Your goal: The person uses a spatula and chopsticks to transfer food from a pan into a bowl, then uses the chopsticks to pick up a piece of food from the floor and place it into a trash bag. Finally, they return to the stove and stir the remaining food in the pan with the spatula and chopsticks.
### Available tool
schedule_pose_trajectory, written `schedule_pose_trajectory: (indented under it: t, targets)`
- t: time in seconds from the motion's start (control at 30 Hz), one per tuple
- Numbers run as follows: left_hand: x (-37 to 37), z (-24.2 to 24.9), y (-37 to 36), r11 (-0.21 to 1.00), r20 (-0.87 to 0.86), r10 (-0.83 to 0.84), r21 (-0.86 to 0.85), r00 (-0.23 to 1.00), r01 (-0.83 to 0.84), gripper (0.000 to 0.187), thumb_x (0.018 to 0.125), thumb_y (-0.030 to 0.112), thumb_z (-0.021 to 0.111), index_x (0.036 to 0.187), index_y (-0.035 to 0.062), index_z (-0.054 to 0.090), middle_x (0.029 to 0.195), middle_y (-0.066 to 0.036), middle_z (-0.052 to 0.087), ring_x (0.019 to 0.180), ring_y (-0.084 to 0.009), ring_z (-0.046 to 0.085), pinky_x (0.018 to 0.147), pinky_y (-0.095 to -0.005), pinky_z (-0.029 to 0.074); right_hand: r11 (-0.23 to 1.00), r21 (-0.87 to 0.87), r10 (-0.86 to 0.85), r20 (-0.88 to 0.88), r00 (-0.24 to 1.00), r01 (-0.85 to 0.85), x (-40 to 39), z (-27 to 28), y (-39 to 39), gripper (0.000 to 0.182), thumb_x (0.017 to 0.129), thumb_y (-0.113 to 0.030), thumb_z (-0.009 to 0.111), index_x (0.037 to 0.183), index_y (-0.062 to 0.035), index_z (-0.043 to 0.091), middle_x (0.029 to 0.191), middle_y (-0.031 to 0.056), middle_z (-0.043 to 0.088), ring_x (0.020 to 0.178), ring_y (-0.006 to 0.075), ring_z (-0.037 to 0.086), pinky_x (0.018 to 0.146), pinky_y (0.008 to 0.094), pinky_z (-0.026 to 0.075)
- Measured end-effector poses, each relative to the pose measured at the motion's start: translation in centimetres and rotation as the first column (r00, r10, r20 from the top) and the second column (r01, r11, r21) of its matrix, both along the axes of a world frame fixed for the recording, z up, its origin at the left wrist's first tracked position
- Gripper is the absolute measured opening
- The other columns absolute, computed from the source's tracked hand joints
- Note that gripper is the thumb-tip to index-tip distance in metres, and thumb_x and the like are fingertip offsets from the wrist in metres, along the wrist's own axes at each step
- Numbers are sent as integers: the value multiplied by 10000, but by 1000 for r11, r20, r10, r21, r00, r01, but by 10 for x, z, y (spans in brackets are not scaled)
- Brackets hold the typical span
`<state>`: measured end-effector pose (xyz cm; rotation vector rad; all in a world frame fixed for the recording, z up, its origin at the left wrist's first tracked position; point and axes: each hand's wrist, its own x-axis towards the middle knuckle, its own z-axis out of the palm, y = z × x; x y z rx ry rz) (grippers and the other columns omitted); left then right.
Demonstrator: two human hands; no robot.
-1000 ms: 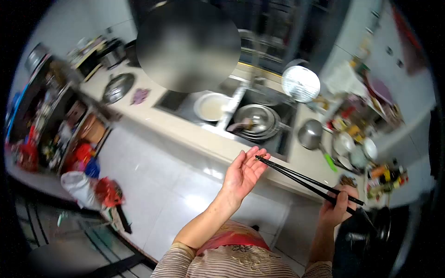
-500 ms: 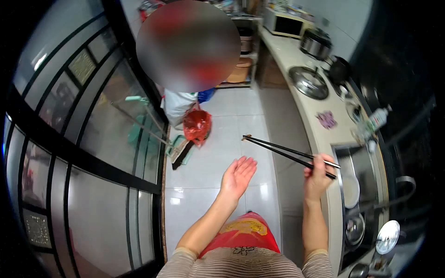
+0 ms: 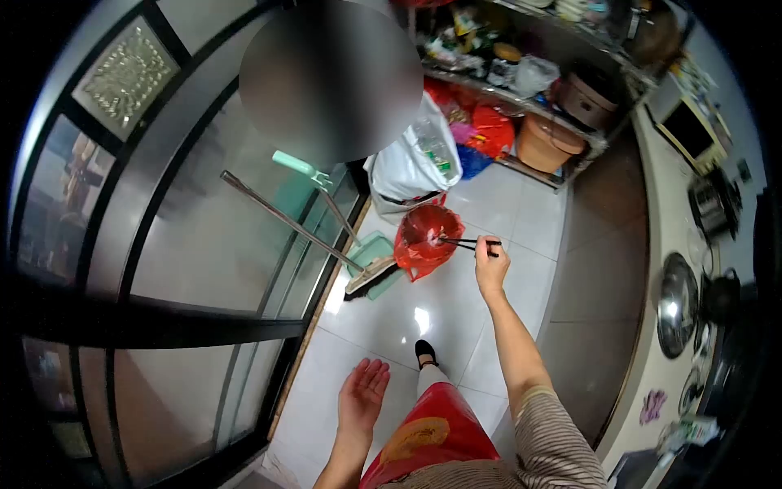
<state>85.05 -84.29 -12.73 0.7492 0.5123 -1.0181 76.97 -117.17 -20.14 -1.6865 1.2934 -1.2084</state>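
Note:
My right hand (image 3: pixel 492 267) is closed on a pair of black chopsticks (image 3: pixel 466 243), with the arm stretched forward. The chopstick tips point left, over the mouth of a trash bin lined with a red plastic bag (image 3: pixel 419 265). Small pale scraps show inside the bag near the tips. Palm up and fingers stretched out, my left hand (image 3: pixel 364 395) is held low in front of my body and touches nothing. Below my arms hangs a red apron (image 3: pixel 460 424) with a yellow print.
A broom (image 3: pixel 371 275) and green dustpan (image 3: pixel 376 246) lean left of the bin, beside a glass sliding door (image 3: pixel 204 269). Behind stand a white sack (image 3: pixel 411 163) and a loaded metal rack (image 3: pixel 562 114). Along the right runs a counter (image 3: pixel 652 326) with a pot lid (image 3: pixel 678 306).
I have turned left and moved toward the bin. The chopsticks, which held a small brown piece over the floor, now reach over the red bag. My left hand is lower and still open.

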Motion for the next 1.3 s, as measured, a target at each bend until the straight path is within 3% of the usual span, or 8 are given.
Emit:
schedule_pose_trajectory:
  t: [0.13,0.37,0.5,0.53,0.83,0.97,1.13,1.3]
  targets:
    - [28,-15,-11,977,-29,173,129,985,-167,227,863,184,470,996,17,546,1014,-163,592,998,-299,546,909,-384,431,999,26,-28,-300,954,38,50,-65,-59,225,828,-287,541,812,-70,598,628,137,589,575,320,567,546,392,434]
    - [42,-33,-2,911,-55,345,259,937,-320,229,869,194,461,983,21,559,1004,-158,603,993,-286,558,900,-375,442,996,21,-75,-406,911,92,82,-110,-93,258,828,-329,533,799,-84,610,638,150,598,597,339,575,555,408,438]
    - [36,-30,18,903,-38,401,184,915,-388,268,868,199,477,1015,-16,539,1046,-177,571,1036,-306,521,933,-395,413,986,137,-56,-242,969,91,70,-94,-85,246,823,-268,556,778,-30,593,600,133,584,542,235,556,537,341,431]
    - [34,-27,25,896,-40,420,181,907,-406,269,868,198,476,1015,-18,538,1048,-178,570,1036,-307,521,932,-393,414,981,175,-57,-140,989,81,66,-84,-77,233,822,-237,565,778,-8,579,576,81,563,527,151,514,514,290,413]
    - [-24,13,130,822,7,567,50,823,-567,248,865,177,468,1000,-17,544,1044,-179,573,1023,-306,530,915,-388,431,908,380,93,233,968,-179,9,76,69,204,832,-235,562,781,-38,552,591,11,515,479,67,442,418,210,326]
    - [-70,25,212,770,33,637,-59,770,-635,217,855,167,468,970,9,563,1009,-162,591,1009,-296,538,912,-393,421,723,493,304,401,864,-483,-1,128,211,158,838,-200,556,770,-59,542,533,-6,486,426,60,414,388,201,302]
    - [-188,48,336,529,147,848,-167,510,-832,230,872,157,439,994,1,556,995,-158,598,1012,-289,532,921,-393,399,267,468,657,551,514,-842,-5,170,418,151,821,-207,569,762,-81,512,552,-16,430,382,57,377,339,189,264]
    - [-271,88,412,192,223,966,-294,129,-936,295,891,117,393,1149,-26,413,1156,-190,478,1116,-288,437,1008,-379,322,-113,358,732,661,166,-927,-6,201,573,185,847,-270,556,788,-104,501,492,-38,402,372,32,350,330,167,253]
